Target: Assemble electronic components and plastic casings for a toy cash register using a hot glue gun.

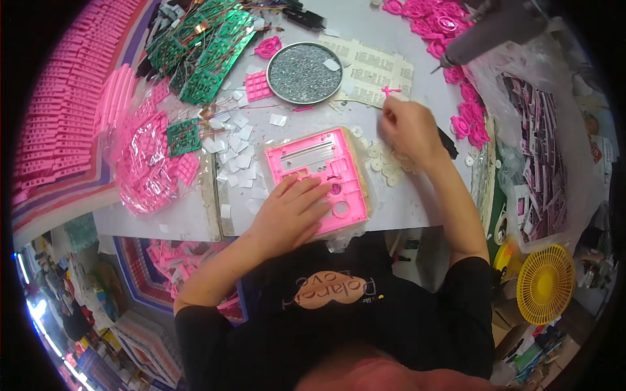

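Observation:
A pink plastic casing (pixel 350 189) with ribs, a round ring and silvery metal strips lies on a padded block (pixel 357 151) at the table's front edge. My left hand (pixel 290 212) lies across the casing's near left part, fingers stretched out, hiding some of it. Farther right, my right hand (pixel 409 129) is closed, with a small pink plastic piece (pixel 390 91) at its fingertips. That piece is over the near edge of a cream printed sheet (pixel 368 65). Off-white discs (pixel 385 163) lie between my right hand and the casing.
A round tray of small metal screws (pixel 305 45) stands beyond the casing. Green circuit boards (pixel 208 85) with wires and bagged pink parts (pixel 147 156) are at left, near scattered white squares (pixel 238 150). A dark tool (pixel 482 39) overhangs the far right, beside pink ring-shaped parts (pixel 466 111).

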Demonstrator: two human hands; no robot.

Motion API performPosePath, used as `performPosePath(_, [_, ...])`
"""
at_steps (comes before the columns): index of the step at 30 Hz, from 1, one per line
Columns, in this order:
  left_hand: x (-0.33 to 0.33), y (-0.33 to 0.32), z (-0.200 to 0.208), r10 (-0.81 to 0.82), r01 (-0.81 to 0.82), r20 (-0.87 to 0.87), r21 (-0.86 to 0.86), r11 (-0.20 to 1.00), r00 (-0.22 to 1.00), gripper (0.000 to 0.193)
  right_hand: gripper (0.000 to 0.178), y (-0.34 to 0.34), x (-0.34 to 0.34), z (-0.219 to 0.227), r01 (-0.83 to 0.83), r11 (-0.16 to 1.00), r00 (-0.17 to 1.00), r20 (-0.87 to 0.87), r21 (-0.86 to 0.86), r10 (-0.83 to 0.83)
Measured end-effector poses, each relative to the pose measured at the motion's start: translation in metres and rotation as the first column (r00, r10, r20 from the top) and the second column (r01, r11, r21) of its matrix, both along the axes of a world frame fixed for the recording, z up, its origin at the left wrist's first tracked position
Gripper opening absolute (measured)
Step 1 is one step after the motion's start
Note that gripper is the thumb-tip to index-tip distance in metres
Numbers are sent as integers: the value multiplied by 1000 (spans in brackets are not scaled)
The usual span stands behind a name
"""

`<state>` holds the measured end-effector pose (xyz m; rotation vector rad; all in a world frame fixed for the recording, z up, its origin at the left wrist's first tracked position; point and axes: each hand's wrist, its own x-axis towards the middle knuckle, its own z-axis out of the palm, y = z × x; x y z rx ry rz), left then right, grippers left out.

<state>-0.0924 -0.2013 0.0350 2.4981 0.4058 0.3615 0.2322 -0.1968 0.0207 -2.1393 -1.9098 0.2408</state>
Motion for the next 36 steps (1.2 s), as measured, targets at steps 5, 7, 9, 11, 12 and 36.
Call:
performPosePath(5, [-11,-13,-5,108,-110,101,21,994,989,38,21,-29,-33,28,-53,994,845,-526,93,94])
performPosePath(7, [-10,-16,-3,163,-167,109,29,985,981,35,19,-49,-57,34,-154,986,684,-715,56,148])
performPosePath(9, [-7,-16,3,239,-243,149,9,970,959,32,19,-67,-76,40,-186,982,580,-810,-26,88])
performPosePath(11, [-4,-17,12,341,-339,212,-46,940,916,29,18,-78,-90,43,-185,981,476,-878,-51,44])
performPosePath(12, [0,-17,14,341,-309,183,-182,934,922,25,17,-83,-96,39,-164,986,424,-905,-40,34])
performPosePath(36, [5,-26,21,362,-327,-10,-451,830,932,22,18,-85,-102,41,-263,917,838,-400,299,371])
